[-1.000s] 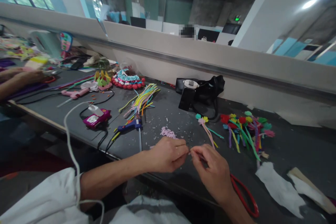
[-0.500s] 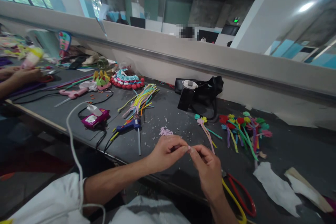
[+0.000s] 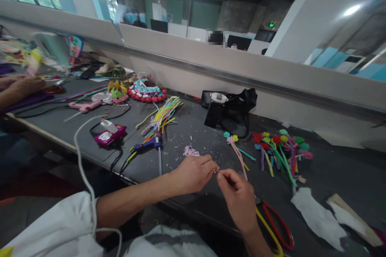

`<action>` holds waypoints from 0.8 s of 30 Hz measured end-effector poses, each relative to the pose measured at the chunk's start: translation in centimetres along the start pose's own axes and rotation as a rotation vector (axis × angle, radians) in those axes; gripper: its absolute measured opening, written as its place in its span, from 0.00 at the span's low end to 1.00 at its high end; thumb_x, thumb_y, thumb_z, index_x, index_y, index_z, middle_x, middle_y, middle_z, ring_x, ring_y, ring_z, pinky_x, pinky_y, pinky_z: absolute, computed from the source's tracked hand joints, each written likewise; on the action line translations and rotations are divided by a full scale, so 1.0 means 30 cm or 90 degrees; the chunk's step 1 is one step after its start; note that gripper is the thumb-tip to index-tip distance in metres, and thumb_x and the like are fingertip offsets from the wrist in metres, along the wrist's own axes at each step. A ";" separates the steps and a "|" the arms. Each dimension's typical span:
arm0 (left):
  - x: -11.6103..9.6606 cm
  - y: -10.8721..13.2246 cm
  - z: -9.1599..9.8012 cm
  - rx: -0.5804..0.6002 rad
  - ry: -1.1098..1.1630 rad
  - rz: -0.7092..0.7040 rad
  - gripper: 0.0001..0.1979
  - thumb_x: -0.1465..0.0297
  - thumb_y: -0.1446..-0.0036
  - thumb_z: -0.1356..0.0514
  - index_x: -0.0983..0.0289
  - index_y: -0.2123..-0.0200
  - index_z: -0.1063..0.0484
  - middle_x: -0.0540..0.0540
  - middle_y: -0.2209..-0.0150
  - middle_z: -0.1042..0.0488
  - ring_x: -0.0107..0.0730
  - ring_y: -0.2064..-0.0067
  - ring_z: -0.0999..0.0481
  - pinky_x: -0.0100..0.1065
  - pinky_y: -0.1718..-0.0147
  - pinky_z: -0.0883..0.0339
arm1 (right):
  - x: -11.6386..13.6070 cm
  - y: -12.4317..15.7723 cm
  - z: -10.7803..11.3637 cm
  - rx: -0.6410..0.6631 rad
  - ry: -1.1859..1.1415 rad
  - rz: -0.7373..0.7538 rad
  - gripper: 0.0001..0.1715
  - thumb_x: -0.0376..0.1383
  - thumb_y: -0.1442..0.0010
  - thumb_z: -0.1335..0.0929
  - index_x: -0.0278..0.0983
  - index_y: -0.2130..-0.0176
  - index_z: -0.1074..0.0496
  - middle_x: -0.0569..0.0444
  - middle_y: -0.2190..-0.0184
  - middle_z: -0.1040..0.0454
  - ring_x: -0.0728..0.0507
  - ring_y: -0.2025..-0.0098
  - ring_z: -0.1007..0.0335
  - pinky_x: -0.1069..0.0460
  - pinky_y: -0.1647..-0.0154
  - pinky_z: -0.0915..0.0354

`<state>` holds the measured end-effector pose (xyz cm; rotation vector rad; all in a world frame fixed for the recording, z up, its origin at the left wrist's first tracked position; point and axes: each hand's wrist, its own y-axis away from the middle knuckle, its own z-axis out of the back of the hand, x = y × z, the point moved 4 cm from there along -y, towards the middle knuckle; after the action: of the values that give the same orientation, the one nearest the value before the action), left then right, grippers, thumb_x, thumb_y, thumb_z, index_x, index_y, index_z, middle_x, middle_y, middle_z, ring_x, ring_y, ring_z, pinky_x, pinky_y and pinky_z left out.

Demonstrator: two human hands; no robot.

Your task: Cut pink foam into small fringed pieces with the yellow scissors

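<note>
My left hand [image 3: 193, 173] and my right hand [image 3: 239, 194] meet fingertip to fingertip over the near part of the dark table. Both are closed in a pinch on a tiny pale pink pipe cleaner piece [image 3: 216, 170], mostly hidden by the fingers. Just beyond my left hand lies a small heap of short lilac pipe cleaner pieces [image 3: 191, 151]. Past my right hand rest a few pipe cleaner flowers [image 3: 233, 139] on long stems. Beside my right wrist is a tool with one red and one yellow handle [image 3: 280, 225], its head partly covered.
A blue glue gun [image 3: 149, 143] and a pipe cleaner bundle [image 3: 164, 114] lie left of centre, near a purple device [image 3: 111, 135] and a white cable [image 3: 80, 150]. More coloured flowers [image 3: 277, 139] and white scraps [image 3: 316, 217] lie right. Another person's hands [image 3: 25, 88] are far left.
My left hand has rolled over, showing more of its back, and its fingers now cover more of the pink piece. My right hand has barely shifted.
</note>
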<state>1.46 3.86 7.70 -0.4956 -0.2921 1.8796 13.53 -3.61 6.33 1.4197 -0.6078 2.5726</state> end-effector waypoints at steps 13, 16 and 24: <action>-0.019 0.006 0.008 0.062 -0.032 -0.119 0.04 0.75 0.41 0.48 0.64 0.65 0.35 0.53 0.70 0.31 0.31 0.72 0.31 0.33 0.76 0.39 | 0.020 -0.004 0.041 0.029 0.156 0.170 0.11 0.37 0.38 0.36 0.38 0.69 0.27 0.57 0.75 0.28 0.49 0.73 0.33 0.56 0.70 0.38; -0.015 0.010 0.032 0.027 0.074 -0.166 0.06 0.76 0.40 0.50 0.63 0.66 0.34 0.53 0.72 0.31 0.28 0.73 0.32 0.31 0.75 0.41 | 0.017 -0.022 0.069 0.037 0.118 0.165 0.10 0.38 0.38 0.35 0.39 0.67 0.26 0.56 0.73 0.26 0.49 0.70 0.31 0.55 0.67 0.36; -0.001 0.015 0.045 -0.150 0.344 -0.036 0.08 0.73 0.38 0.47 0.66 0.66 0.29 0.52 0.77 0.29 0.26 0.73 0.32 0.27 0.73 0.40 | -0.057 -0.019 0.000 0.060 -0.178 -0.068 0.16 0.44 0.41 0.32 0.36 0.75 0.29 0.62 0.82 0.37 0.53 0.79 0.44 0.58 0.79 0.45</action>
<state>0.46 3.72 8.70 -1.1154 -0.1624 1.5905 14.63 -2.98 5.05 1.8086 -0.4365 2.3687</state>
